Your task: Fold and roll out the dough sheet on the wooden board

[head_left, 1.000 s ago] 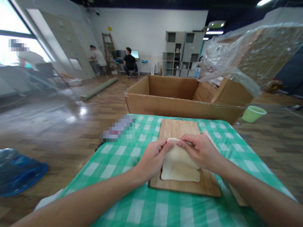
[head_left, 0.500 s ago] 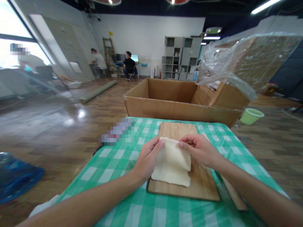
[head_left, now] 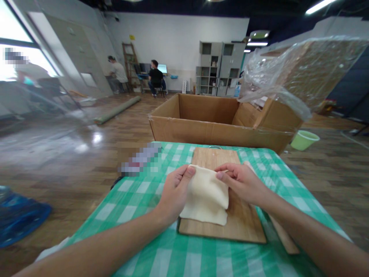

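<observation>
A pale, flat sheet of dough [head_left: 206, 196] hangs from both hands, its far edge raised and its near part draped low over the wooden cutting board [head_left: 248, 227]. My left hand [head_left: 177, 188] pinches the sheet's upper left corner between thumb and fingers. At the upper right, my right hand [head_left: 242, 181] grips the edge between thumb and forefinger. The sheet has a fold across its middle. Right of the board lies a wooden rolling pin [head_left: 284, 234], partly hidden under my right hand and forearm.
A green-and-white checked cloth [head_left: 138, 215] covers the table. Beyond its far edge stands a large open cardboard box [head_left: 201, 130], with plastic-wrapped cardboard [head_left: 314, 73] at right. A blurred-out object [head_left: 141, 159] lies at the table's left edge. A light green tub [head_left: 305, 140] is on the floor.
Both hands and the dough sheet have shifted slightly left over the board, the left hand a little more. The grip stays the same, and the whole view has moved a little.
</observation>
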`<state>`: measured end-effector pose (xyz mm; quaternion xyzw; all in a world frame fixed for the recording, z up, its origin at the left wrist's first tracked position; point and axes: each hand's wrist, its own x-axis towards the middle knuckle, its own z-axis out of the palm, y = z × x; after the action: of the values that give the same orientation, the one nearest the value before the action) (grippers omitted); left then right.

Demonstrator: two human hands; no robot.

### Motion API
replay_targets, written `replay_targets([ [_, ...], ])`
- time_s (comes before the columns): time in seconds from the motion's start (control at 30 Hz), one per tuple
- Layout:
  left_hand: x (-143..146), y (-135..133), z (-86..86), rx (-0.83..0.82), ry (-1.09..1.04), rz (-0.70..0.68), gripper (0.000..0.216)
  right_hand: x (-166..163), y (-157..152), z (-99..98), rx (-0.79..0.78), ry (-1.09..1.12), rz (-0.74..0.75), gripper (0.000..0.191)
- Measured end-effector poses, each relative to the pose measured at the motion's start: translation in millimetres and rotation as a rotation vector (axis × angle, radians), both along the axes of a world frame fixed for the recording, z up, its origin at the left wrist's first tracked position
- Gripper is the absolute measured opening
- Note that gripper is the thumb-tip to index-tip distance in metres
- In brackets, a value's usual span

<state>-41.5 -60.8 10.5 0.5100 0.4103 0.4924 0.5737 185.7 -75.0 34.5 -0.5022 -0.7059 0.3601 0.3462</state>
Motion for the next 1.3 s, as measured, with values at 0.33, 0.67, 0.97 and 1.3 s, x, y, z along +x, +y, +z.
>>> replay_targets([
  [0.33,2.4,-10.1,9.2,0.042,0.066,-0.185,0.04,-11.2,-9.7,9.7,-0.001,-0.01,0.197,0.04],
  [0.67,6.6,-13.3,6.3,0.159,0.193,-0.286,0.043,-24.1,-16.6,16.7,0.27,-0.12,-0.004,0.034],
  [0.97,5.4,-21.6,7.1,0.291,0.331,-0.285,0.043,-32.2,-23.4,9.7,0.319,-0.129,-0.028,0.035],
  [1.3,6.4,-17.1,7.1,0.256,0.356,-0.339,0.044,-27.6,-18.0,4.3,0.094,0.031,0.006,0.033],
])
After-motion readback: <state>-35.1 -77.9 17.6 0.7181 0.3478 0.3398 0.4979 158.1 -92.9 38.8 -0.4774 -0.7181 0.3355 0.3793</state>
